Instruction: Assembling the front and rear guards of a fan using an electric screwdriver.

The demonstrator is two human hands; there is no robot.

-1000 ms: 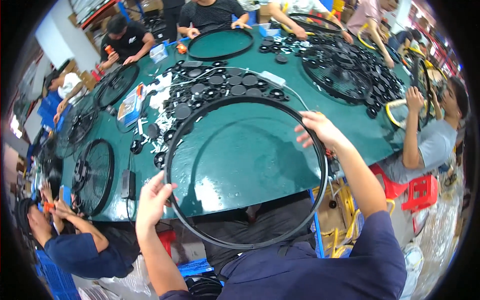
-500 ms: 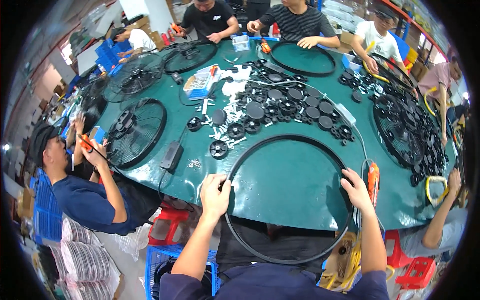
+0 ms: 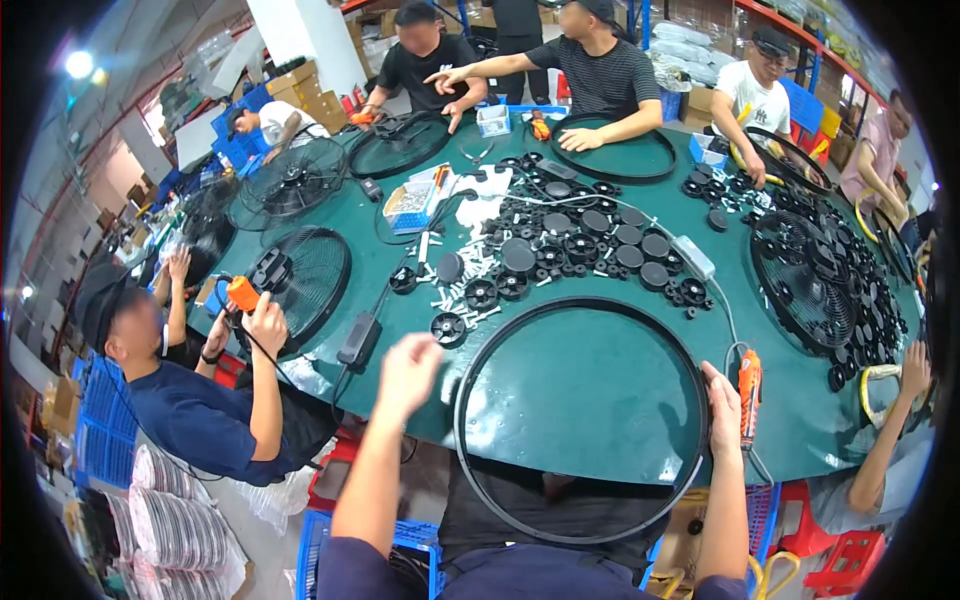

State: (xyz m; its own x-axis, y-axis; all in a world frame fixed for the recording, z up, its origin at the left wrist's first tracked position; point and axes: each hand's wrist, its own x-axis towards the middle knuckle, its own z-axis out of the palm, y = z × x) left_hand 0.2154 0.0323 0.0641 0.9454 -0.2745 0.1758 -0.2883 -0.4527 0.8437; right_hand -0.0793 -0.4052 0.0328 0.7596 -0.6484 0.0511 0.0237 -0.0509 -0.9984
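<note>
From my station I see the thin black circular ring [image 3: 585, 303] lying on the dark green table [image 3: 810, 425], its near arc overhanging the edge toward the lap. My right hand [image 3: 724, 410] rests along its outer right side, fingers extended; I can't tell whether the thumb pinches. My left hand [image 3: 410, 375] is blurred, lifted clear, fingers curled, contents unclear. I'd judge the ring light, smooth and slightly springy, best held at opposite sides, evenly, to avoid flexing it
</note>
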